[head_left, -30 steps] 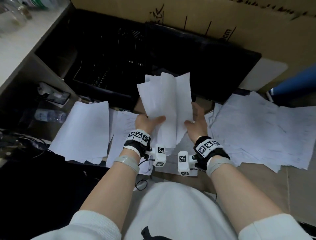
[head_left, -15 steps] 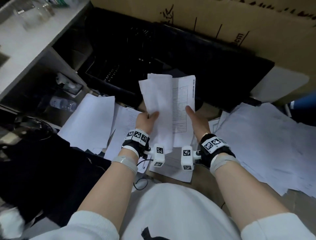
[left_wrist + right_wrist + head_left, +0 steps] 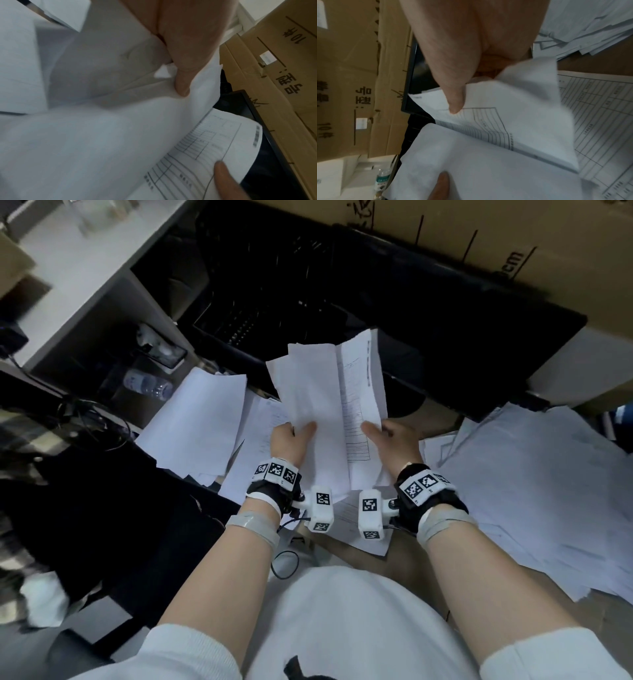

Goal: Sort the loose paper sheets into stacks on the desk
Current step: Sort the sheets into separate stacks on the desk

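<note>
Held upright at centre: bundle of paper sheets (image 3: 310, 419), left hand (image 3: 287, 441) pinching it with thumb on top, right hand (image 3: 394, 441) thumb clamped on its printed form (image 3: 359, 405). At 3 o'clock, loose pile (image 3: 534, 474); at 9 o'clock, stack (image 3: 195, 422) on desk (image 3: 404, 570).

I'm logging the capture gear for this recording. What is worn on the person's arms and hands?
The left hand and right hand are bare. Each wrist carries a black strap topped by a white band of black-and-white square markers, with a white boxy camera module on the inner side, also marked. Grey tape wraps each forearm, a thin black cable hangs from the left unit, and white sleeves are pushed up.
</note>
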{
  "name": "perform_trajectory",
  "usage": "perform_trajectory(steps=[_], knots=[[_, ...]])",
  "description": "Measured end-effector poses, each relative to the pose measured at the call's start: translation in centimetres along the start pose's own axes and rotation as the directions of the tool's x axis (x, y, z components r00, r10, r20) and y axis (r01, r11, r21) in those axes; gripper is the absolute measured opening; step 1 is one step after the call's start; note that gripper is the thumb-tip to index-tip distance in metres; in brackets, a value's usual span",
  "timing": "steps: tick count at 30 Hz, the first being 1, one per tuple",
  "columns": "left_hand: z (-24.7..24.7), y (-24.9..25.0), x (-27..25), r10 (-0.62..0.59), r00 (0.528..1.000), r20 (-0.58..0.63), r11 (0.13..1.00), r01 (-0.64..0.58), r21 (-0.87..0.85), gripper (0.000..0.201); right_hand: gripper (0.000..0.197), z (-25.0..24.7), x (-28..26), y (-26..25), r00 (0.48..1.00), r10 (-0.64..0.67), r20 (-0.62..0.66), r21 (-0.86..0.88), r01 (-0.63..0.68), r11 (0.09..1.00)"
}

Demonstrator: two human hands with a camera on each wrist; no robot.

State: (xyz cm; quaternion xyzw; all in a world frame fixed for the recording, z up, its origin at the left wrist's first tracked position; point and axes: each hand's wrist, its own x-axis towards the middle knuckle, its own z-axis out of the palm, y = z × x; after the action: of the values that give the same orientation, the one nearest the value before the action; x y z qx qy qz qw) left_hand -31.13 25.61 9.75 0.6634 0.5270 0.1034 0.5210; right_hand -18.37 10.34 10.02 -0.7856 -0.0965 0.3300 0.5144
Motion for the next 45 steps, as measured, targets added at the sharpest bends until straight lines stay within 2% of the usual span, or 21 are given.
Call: perform_trajectory(steps=[3, 6, 9, 14, 16, 17, 18, 20, 22, 25, 29, 31, 33, 34, 36, 37, 38, 39, 41, 43, 45], knots=[[-1.1, -1.1, 0.3, -0.021, 1.000, 0.020, 1.000, 0.021, 0.012, 0.053, 0.049, 0.5, -0.5, 1.1, 0.997, 0.058, -0.057, -0.098, -0.064, 0.993], [-0.7, -3.4, 0.8, -0.094, 0.992, 0.082, 0.994, 0.097, -0.041, 0.044, 0.044, 0.3, -1.4, 3.1, 0.982, 0.110, -0.151, -0.126, -0.129, 0.984], [0.8, -5.9, 1.3, -0.125, 0.983, 0.135, 0.987, 0.137, -0.087, 0.048, 0.026, 0.0, -2.1, 4.1, 0.975, 0.108, -0.195, -0.119, -0.133, 0.984], [-0.3, -4.9, -0.2, -0.096, 0.978, 0.187, 0.995, 0.100, -0.011, 0.045, 0.037, 1.2, -2.8, 3.4, 0.980, 0.141, -0.138, -0.108, -0.156, 0.982], [-1.3, -5.2, 0.1, -0.100, 0.981, 0.165, 0.995, 0.100, 0.008, 0.040, 0.044, 2.3, -3.2, 1.5, 0.975, 0.199, -0.099, -0.038, -0.204, 0.978], [-2.1, -5.3, 0.3, -0.107, 0.982, 0.154, 0.994, 0.107, 0.005, 0.037, 0.040, 3.1, -3.2, 0.7, 0.976, 0.203, -0.081, 0.039, -0.201, 0.979], [-2.9, -5.4, 0.4, -0.114, 0.983, 0.141, 0.993, 0.115, 0.000, 0.033, 0.031, 3.9, -3.2, -0.1, 0.984, 0.171, -0.057, 0.093, -0.165, 0.982], [-4.4, -5.9, 1.0, -0.132, 0.985, 0.110, 0.991, 0.135, -0.021, 0.025, 0.014, 5.6, -3.3, -1.4, 1.000, 0.024, 0.002, 0.070, -0.024, 0.997], [-6.0, -6.3, 1.4, -0.134, 0.988, 0.082, 0.990, 0.137, -0.022, 0.023, 0.011, 7.2, -2.8, -1.9, 0.998, -0.054, 0.034, -0.001, 0.054, 0.999], [-8.0, -7.2, 2.2, -0.144, 0.990, -0.002, 0.990, 0.144, -0.003, 0.032, 0.020, 9.1, -2.0, -2.9, 0.992, -0.127, 0.013, -0.064, 0.128, 0.990], [-10.5, -8.3, 3.0, -0.197, 0.970, -0.139, 0.980, 0.194, -0.035, 0.039, 0.029, 10.9, -1.2, -4.2, 0.981, -0.163, -0.104, -0.115, 0.151, 0.982], [-11.9, -8.4, 3.5, -0.222, 0.957, -0.188, 0.975, 0.212, -0.070, 0.036, 0.044, 11.9, -0.9, -4.9, 0.971, -0.161, -0.176, -0.047, 0.156, 0.987], [-13.5, -8.8, 4.2, -0.244, 0.941, -0.234, 0.968, 0.223, -0.112, 0.029, 0.064, 13.2, -0.1, -5.1, 0.979, -0.099, -0.177, 0.002, 0.101, 0.995], [-14.3, -9.0, 4.6, -0.254, 0.935, -0.249, 0.966, 0.230, -0.123, 0.025, 0.061, 14.2, 0.1, -5.2, 0.988, -0.082, -0.134, -0.025, 0.080, 0.997], [-15.6, -9.7, 5.4, -0.256, 0.941, -0.221, 0.966, 0.239, -0.102, 0.018, 0.017, 16.8, 0.4, -5.9, 0.993, -0.110, -0.046, -0.093, 0.106, 0.990], [-16.1, -10.2, 5.6, -0.258, 0.951, -0.171, 0.965, 0.246, -0.085, 0.019, 0.012, 18.0, 0.4, -6.6, 0.989, -0.148, -0.025, -0.098, 0.144, 0.985], [-16.6, -10.5, 5.6, -0.259, 0.960, -0.104, 0.965, 0.254, -0.066, 0.022, 0.022, 19.1, 0.5, -7.3, 0.982, -0.187, -0.010, -0.074, 0.186, 0.980], [-17.0, -10.7, 5.4, -0.255, 0.966, -0.043, 0.966, 0.253, -0.052, 0.028, 0.021, 20.3, 0.5, -8.3, 0.977, -0.214, 0.002, -0.009, 0.214, 0.977], [-17.6, -11.2, 5.2, -0.258, 0.966, 0.027, 0.965, 0.259, -0.033, 0.037, 0.011, 22.2, 0.7, -10.4, 0.963, -0.268, 0.035, 0.093, 0.264, 0.960], [-18.6, -12.0, 5.5, -0.275, 0.961, -0.035, 0.959, 0.272, -0.074, 0.032, 0.010, 24.0, 1.4, -12.1, 0.958, -0.274, 0.079, 0.177, 0.257, 0.950], [-20.2, -13.0, 5.9, -0.286, 0.938, -0.197, 0.954, 0.258, -0.155, 0.023, 0.015, 26.1, 2.3, -12.7, 0.967, -0.247, 0.068, 0.253, 0.223, 0.942]])
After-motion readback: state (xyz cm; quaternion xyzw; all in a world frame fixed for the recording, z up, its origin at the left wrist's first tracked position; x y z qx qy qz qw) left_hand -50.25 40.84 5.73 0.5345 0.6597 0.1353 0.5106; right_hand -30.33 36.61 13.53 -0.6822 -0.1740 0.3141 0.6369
